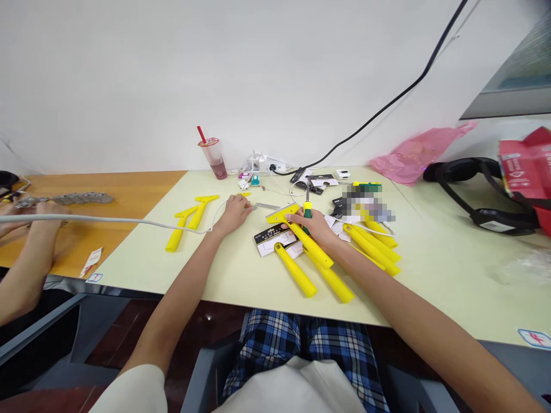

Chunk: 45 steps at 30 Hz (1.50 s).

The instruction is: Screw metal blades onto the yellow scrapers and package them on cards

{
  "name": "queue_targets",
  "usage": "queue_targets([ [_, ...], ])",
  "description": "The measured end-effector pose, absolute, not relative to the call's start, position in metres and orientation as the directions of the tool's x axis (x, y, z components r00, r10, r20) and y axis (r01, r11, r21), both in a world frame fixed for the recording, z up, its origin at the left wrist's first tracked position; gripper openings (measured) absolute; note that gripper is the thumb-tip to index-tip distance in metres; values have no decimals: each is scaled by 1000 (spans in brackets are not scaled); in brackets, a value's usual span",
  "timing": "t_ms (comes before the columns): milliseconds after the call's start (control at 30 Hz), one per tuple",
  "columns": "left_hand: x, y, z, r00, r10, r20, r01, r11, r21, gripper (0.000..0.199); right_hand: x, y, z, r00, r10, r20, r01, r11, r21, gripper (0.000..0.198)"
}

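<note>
My right hand is closed around a yellow scraper and also holds a screwdriver with a green and yellow handle, its shaft pointing up. The scraper's wide head lies to the left of that hand. On the table to the left is my left hand, fingers bent and pressed together; whatever they pinch is too small to make out. A thin metal blade lies just beside its fingertips. Under and beside my right hand are more yellow scraper handles and a black and white packaging card.
Two yellow scrapers lie left. Behind stand a drink cup and a power strip. A white cable crosses the left side. At right are a pink bag and a black headset. Another person's arm is far left.
</note>
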<state>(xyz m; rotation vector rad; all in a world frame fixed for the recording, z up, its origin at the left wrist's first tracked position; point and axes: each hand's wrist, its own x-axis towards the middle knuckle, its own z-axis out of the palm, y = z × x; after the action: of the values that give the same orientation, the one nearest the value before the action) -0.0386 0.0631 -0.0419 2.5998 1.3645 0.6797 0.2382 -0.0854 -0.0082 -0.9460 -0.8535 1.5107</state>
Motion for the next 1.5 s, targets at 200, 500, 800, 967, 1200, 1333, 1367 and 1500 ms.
queue_targets([
  [200, -29, 52, -31, 461, 777, 430, 680, -620, 392, 20, 238, -86, -7, -73, 991, -109, -412, -130, -902, 66],
  [500, 32, -17, 11, 601, 563, 568, 281, -814, 509, 25, 245, -85, -10, -238, 969, -66, -212, -118, -970, 55],
  [800, 29, -24, 12, 670, 463, 580, 253, -877, 409, 19, 238, -86, -10, -206, 978, -44, -180, -82, -980, 62],
  [967, 31, -26, 14, 654, 459, 601, 225, -877, 425, 19, 239, -87, -9, -225, 973, -45, -161, -83, -983, 61],
  [1200, 34, -26, 10, 610, 424, 670, 194, -899, 393, 15, 241, -85, -15, -235, 972, -31, -129, -62, -990, 63],
  [1333, 28, -25, 14, 637, 411, 652, 160, -898, 410, 14, 240, -87, -10, -241, 970, -24, -122, -55, -991, 65],
  [1367, 27, -25, 15, 649, 410, 641, 161, -897, 411, 15, 240, -88, -9, -225, 974, -28, -116, -55, -992, 65],
  [1500, 22, -25, 18, 690, 407, 598, 185, -899, 398, 19, 240, -90, -6, -159, 985, -63, -99, -79, -992, 59],
])
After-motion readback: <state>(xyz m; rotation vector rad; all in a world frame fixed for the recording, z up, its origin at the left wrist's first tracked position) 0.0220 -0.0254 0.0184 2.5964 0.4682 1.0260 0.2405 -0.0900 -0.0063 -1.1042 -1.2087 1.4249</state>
